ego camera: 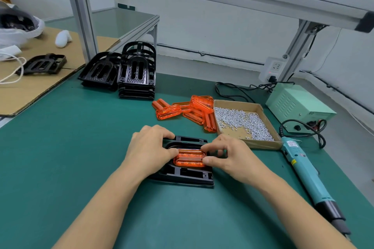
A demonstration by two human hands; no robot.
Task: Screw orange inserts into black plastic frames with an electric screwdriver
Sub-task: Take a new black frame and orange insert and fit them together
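A black plastic frame (188,176) lies flat on the green mat in front of me. An orange insert (189,157) sits in its middle opening. My left hand (148,147) rests on the frame's left side, thumb against the insert's left end. My right hand (228,157) pinches the insert's right end between thumb and fingers. The teal electric screwdriver (307,176) lies untouched on the mat at the right. A cardboard tray (257,143) holds several silver screws (240,121).
Loose orange inserts (190,111) lie behind the frame. Stacks of black frames (137,75) stand at the back left. A green power supply (297,105) with cables sits at the back right. Cardboard (40,87) with another frame covers the left. An aluminium post (81,16) rises behind.
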